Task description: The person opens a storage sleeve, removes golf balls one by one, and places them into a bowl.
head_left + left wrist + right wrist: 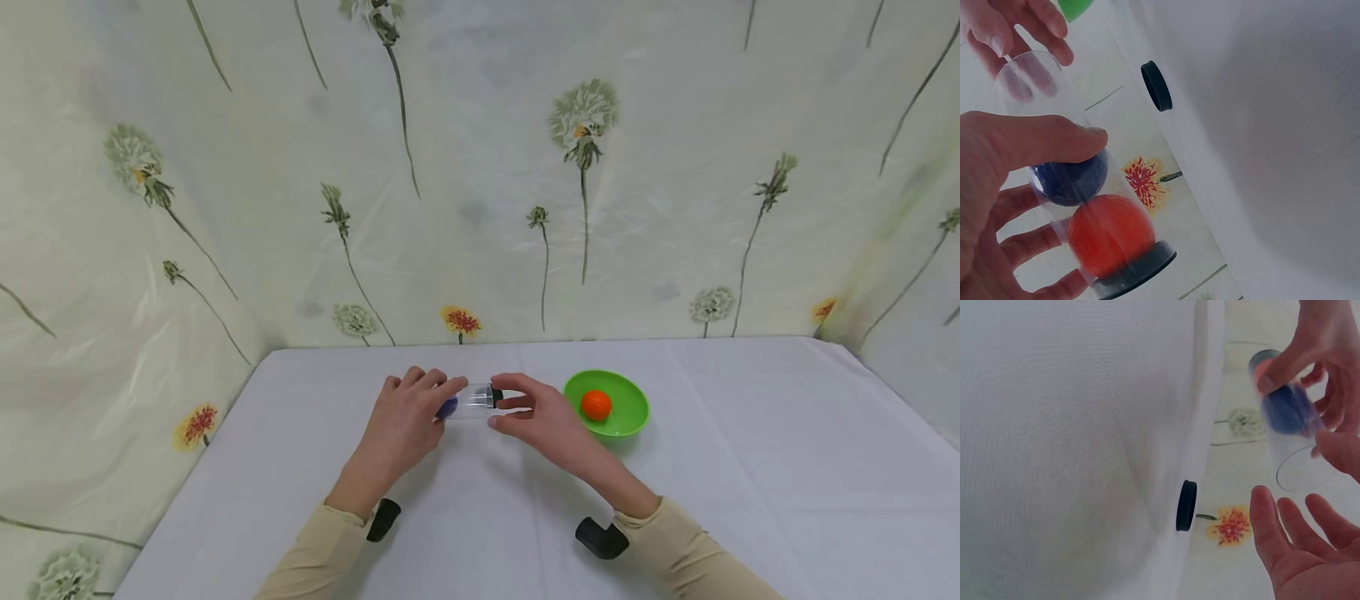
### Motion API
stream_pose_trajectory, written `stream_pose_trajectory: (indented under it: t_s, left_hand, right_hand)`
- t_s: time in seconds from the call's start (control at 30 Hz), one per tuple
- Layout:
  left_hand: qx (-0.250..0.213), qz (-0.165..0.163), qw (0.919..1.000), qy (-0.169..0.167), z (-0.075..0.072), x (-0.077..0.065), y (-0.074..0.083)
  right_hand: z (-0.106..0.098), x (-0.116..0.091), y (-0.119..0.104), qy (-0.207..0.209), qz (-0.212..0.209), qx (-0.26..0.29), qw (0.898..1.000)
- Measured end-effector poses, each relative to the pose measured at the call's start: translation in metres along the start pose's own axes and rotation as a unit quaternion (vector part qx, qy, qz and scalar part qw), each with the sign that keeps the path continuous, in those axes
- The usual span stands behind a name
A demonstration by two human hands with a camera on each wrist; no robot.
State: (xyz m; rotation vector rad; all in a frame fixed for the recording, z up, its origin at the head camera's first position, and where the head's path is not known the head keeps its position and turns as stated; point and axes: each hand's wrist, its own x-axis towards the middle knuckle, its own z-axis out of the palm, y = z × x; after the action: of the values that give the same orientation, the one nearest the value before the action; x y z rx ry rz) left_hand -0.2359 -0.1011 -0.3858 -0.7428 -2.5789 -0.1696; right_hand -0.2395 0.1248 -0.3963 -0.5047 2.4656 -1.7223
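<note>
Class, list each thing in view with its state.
Clear tube: held, one end open
Fitted black cap: on tube's other end
Blue ball: inside tube
Red-orange ball: inside tube
Loose black cap: off tube, on table
Green bowl: upright
Orange ball: resting in bowl
Left hand: gripping tube
Right hand: fingers spread, near tube

A white cloth covers the tabletop, faintly creased on the near side and to the right of the light green bowl. This round, shallow bowl stands directly on the cloth, toward the tabletop's far edge, with a soft shadow along its near side. To the left of the bowl and apart from it, a round black cap lies flat on the cloth, also near the far edge.
</note>
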Motion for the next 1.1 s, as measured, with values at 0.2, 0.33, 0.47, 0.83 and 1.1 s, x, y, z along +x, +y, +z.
stream_pose_trajectory:
  t_s: [0.2,0.33,0.47,0.83,1.1]
  left_hand:
    - [0.001,0.016,0.9997,0.016,0.0002,0.0014,-0.0012]
    - [0.014,0.024,0.9994,0.019,-0.0005,0.0022,-0.0013]
    - [0.032,0.026,0.9990,0.015,-0.0007,0.0025,-0.0007]
    - [0.054,0.025,0.9978,0.031,-0.0016,-0.0017,0.0019]
    - [0.049,0.031,0.9974,0.043,-0.0002,-0.0009,0.0008]
  right_hand:
    - [0.0025,0.0019,0.0010,-0.001,0.017,0.009,1.000]
    - [0.0018,0.0025,0.0006,-0.009,0.030,0.036,0.999]
    - [0.0019,0.0012,-0.0002,-0.014,0.038,0.053,0.998]
    - [0.0086,-0.0002,-0.0005,-0.002,0.040,0.034,0.999]
    - [0.0089,0.0007,0.0000,0.004,0.040,0.032,0.999]
